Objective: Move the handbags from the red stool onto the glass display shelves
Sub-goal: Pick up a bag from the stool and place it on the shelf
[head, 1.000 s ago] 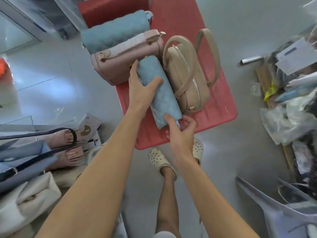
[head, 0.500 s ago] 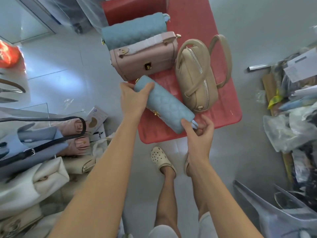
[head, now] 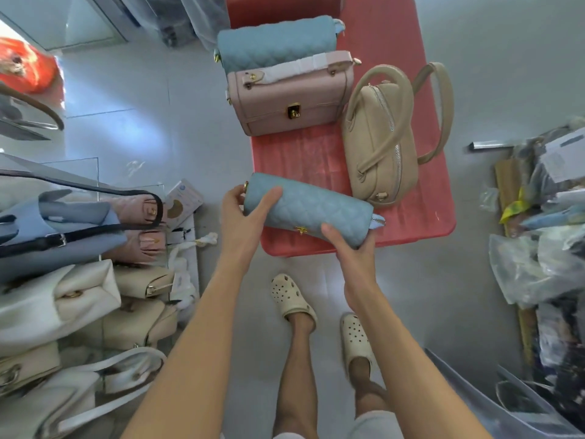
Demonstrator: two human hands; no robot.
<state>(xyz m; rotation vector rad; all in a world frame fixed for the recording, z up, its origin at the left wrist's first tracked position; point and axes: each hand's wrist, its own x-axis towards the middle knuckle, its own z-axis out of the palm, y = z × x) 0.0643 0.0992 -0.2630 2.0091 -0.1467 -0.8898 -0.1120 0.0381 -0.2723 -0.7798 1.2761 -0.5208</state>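
Note:
I hold a small light-blue quilted handbag (head: 311, 209) over the near left corner of the red stool (head: 319, 160). My left hand (head: 242, 218) grips its left end, and my right hand (head: 351, 248) grips its right end from below. On the stool lie a bigger blue quilted bag (head: 275, 42), a pink bag (head: 285, 99) with a gold clasp and a beige bag (head: 380, 137) with two handles. The glass display shelves (head: 79, 172) stand at the left, filled with bags.
White, cream, pink and blue-grey bags (head: 57, 299) crowd the shelves at the left. Piles of plastic wrapping and packaging (head: 544, 236) line the right side. My feet in cream clogs (head: 292, 296) stand on the grey floor just before the stool.
The small blue bag has come off the stool's middle, turned crosswise, and moved toward me and to the left. My right hand has shifted from its tip to gripping its right end.

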